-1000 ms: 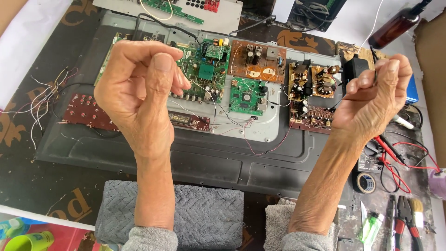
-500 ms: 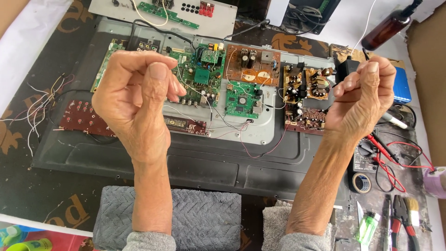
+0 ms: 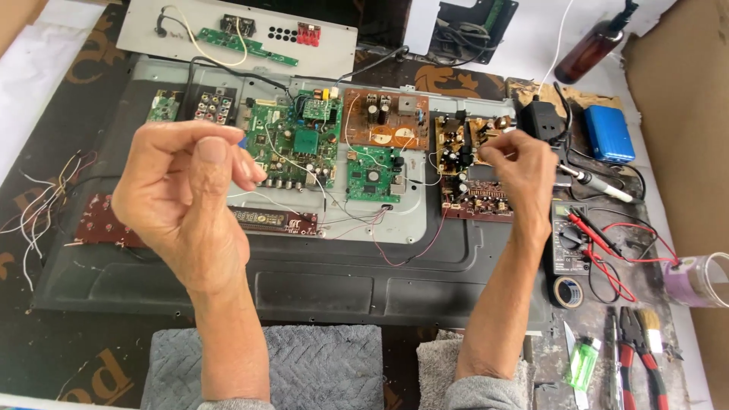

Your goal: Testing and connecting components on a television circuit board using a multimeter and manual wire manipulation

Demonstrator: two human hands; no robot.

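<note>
My left hand is raised over the left part of an opened flat-screen back, fingers curled in against the thumb, nothing visible in it. It hovers in front of the green main board. My right hand is lower and farther out, fingers bunched together beside the brown power board and above a dark red board. I see nothing held in it. A brown board and a small green board lie between the hands on the grey metal plate.
Right of the black panel lie a multimeter with red leads, a soldering iron, a blue case, a tape roll, pliers and a green lighter. Loose wires trail at left. A grey towel lies under my forearms.
My right hand has dropped from in front of the black adapter toward the brown power board. My left hand has sunk a little and loosened. The view has tilted, showing more of the table's top.
</note>
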